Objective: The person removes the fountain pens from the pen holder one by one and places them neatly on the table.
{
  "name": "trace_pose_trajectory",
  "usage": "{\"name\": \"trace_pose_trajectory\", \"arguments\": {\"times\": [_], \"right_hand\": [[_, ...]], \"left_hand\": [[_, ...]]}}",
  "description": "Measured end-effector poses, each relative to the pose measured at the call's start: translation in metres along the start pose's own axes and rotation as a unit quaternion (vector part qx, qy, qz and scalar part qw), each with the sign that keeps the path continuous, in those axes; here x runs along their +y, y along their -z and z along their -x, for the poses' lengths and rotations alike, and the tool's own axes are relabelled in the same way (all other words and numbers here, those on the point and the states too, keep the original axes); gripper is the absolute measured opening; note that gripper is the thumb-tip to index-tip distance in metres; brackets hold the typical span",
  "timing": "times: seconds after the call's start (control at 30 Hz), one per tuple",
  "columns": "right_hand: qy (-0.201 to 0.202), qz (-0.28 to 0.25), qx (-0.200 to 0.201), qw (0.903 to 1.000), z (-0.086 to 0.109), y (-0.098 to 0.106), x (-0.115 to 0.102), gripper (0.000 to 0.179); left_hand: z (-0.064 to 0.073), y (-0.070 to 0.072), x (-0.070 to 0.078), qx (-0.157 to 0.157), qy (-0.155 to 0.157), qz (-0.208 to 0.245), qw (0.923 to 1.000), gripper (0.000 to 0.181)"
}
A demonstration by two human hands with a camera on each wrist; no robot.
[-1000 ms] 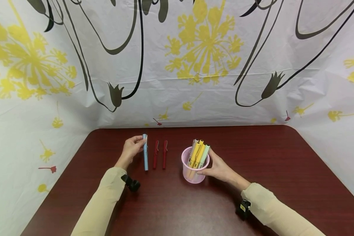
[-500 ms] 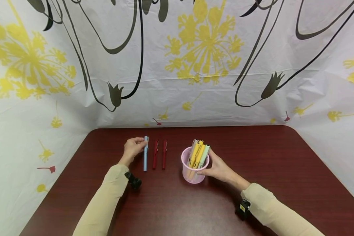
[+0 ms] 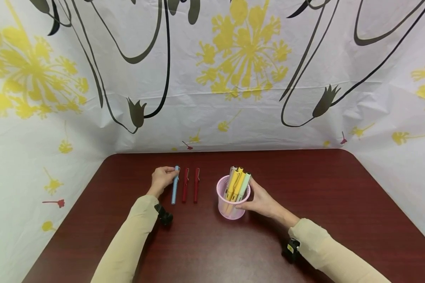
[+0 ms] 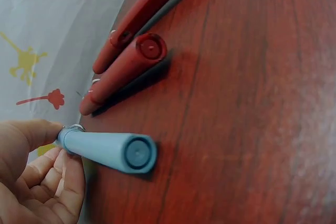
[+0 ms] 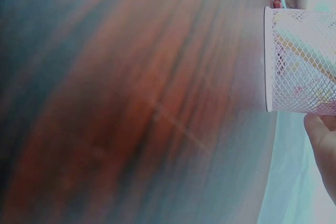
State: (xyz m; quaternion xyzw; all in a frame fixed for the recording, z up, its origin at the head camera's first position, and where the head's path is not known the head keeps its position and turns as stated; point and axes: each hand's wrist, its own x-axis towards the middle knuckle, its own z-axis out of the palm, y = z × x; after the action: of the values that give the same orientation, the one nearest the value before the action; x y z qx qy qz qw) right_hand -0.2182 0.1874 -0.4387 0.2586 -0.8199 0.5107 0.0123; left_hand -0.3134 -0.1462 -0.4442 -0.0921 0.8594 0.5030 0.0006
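My left hand [image 3: 162, 179] pinches the clip end of a light blue pen [image 3: 175, 190] between thumb and fingers. In the left wrist view the pen's [image 4: 105, 148] near end lies on or just above the tabletop; I cannot tell which. Two dark red pens, one nearer [image 3: 185, 190] and one farther right [image 3: 196, 190], lie side by side to its right. My right hand [image 3: 263, 202] grips a pink mesh pen holder [image 3: 224, 208] from the right side, thumb in front. Inside lean several pens: yellow [image 3: 238, 185], mint green [image 3: 244, 186] and a pale grey one.
The dark red-brown table [image 3: 212, 251] has rounded far corners. Behind and beside it hangs a white sheet [image 3: 184, 78] printed with yellow and grey flowers. A small black camera sits on each wrist, the left one [image 3: 165, 217] and the right one [image 3: 290, 250].
My left hand has shifted slightly right with the blue pen, whose clip end has come a little nearer and tilted toward the red pens. The right hand and pen holder have stayed put.
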Motion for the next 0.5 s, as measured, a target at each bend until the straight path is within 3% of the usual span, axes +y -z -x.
{"name": "trace_pose_trajectory", "arguments": {"times": [0.17,0.3,0.5], "right_hand": [[-0.009,0.013,-0.002,0.9999,0.000,0.000,-0.006,0.091],[-0.007,0.013,-0.003,0.9999,0.001,0.002,-0.025,0.087],[-0.015,0.020,-0.005,0.9997,0.003,0.003,-0.040,0.085]], "left_hand": [[0.001,-0.003,0.001,0.012,-0.013,-0.038,0.9991,0.030],[0.000,-0.006,0.001,0.026,-0.029,-0.083,0.9958,0.029],[0.001,-0.007,0.004,0.038,-0.030,-0.122,0.9914,0.029]]}}
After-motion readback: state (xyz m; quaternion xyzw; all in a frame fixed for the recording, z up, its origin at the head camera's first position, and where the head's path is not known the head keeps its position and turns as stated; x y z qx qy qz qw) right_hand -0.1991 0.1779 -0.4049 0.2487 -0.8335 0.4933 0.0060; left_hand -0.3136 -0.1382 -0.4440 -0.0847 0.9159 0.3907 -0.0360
